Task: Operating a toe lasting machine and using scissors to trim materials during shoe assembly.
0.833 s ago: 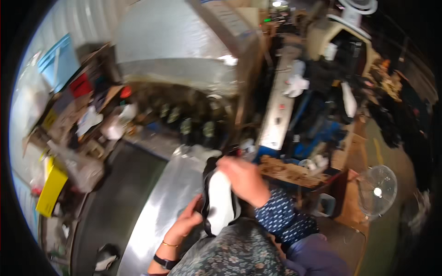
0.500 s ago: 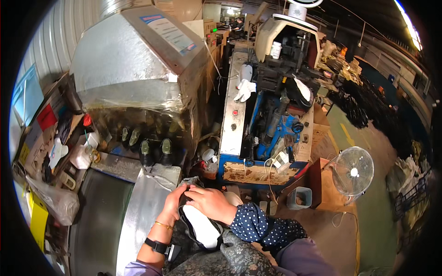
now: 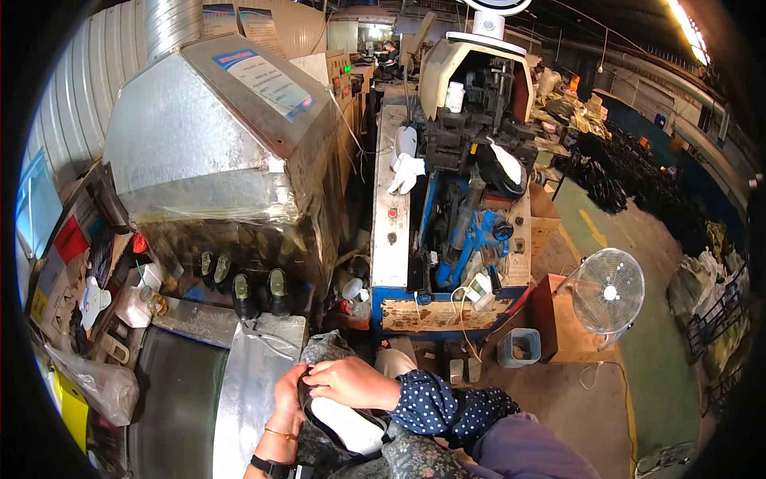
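Note:
A black shoe upper [image 3: 375, 453] lies across my lap, its edges standing around a long white bottom [image 3: 347, 423]. My left hand [image 3: 289, 397] grips the far left end of it, thumb and fingers bent at the dark edge. From the right, my right hand [image 3: 355, 382] reaches over the same end, its fingers closed on the edge close to the left fingertips. What lies beneath my palms is hidden. A floral grey cloth [image 3: 431, 459] covers my lap under the shoe upper.
Left of my lap are a metal plate [image 3: 254, 391] and a dark conveyor belt [image 3: 177, 399]. Several black shoes [image 3: 278, 294] stand under a metal hood [image 3: 199, 120]. A blue machine [image 3: 471, 247] is ahead; a fan [image 3: 609, 291] and a grey bin [image 3: 519, 348] stand right.
My view has tilted up, so hands and shoe upper sit lower in the picture. Both hands keep their hold at its far end, with the fingers slightly shifted.

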`<state>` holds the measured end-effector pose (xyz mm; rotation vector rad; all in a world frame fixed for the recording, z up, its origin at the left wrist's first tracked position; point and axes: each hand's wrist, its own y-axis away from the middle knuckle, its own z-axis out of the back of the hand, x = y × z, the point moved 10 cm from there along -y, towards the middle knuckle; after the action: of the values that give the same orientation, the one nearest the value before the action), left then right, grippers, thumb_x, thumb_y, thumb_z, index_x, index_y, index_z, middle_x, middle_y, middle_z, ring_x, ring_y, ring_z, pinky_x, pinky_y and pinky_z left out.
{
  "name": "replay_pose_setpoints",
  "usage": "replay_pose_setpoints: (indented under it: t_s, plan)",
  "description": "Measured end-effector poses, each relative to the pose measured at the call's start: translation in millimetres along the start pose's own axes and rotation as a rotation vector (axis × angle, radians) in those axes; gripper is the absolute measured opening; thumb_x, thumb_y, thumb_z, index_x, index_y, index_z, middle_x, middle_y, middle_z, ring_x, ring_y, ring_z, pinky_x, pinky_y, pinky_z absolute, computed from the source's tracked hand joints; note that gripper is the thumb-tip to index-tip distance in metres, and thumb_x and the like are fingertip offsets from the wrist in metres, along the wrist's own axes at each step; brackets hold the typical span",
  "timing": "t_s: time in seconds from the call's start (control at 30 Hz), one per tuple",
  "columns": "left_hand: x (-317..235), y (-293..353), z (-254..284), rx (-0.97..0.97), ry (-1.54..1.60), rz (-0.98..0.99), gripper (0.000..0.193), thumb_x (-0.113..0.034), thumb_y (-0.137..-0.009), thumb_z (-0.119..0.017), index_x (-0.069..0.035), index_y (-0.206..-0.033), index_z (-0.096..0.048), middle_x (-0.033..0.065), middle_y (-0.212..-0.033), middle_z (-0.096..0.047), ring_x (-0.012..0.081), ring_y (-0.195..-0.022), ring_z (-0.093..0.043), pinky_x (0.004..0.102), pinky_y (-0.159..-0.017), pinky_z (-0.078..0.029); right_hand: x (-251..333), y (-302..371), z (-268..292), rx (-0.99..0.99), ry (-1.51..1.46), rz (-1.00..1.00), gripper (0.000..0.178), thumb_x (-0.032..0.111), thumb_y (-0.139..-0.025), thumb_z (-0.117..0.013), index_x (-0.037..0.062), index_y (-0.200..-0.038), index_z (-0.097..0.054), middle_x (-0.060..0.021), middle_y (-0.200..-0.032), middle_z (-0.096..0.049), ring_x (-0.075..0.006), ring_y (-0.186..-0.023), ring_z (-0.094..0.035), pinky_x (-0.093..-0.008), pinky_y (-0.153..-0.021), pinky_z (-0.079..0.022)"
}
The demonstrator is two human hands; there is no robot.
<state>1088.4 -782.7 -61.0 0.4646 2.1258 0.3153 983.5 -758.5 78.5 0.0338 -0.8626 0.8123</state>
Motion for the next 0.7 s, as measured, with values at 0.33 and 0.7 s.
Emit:
replay_pose_setpoints:
  t_s: [0.33, 0.7]
  plan:
    - [-69, 74, -42, -0.045, -1.197, -0.921, 0.065, -0.026, -0.074, -0.078, 0.002, -0.126, -0.053, 0.0218, -0.135, -0.053, 0.0441, -0.140, -0.035, 0.0502, -0.114, -0.030, -130, 129, -103, -0.331, -0.588, -0.789, 0.020, 0.021, -0.099, -0.058, 0.0020, -0.092, -0.057, -0.0001, -0.077, -0.055, -0.0073, -0.076, -0.051, -0.0286, -0.067, -0.046]
    - [-8, 19, 23, 0.066, -0.417, -0.148, 0.050, -0.010, -0.084, -0.074, -0.005, -0.129, -0.054, 0.0037, -0.110, -0.064, 0.0139, -0.102, -0.059, 0.0282, -0.092, -0.048, -126, 106, -110, -0.119, -1.003, -0.846, 0.054, 0.045, -0.104, -0.045, -0.0033, -0.119, -0.064, -0.0065, -0.101, -0.070, -0.0100, -0.090, -0.061, -0.0250, -0.080, -0.050]
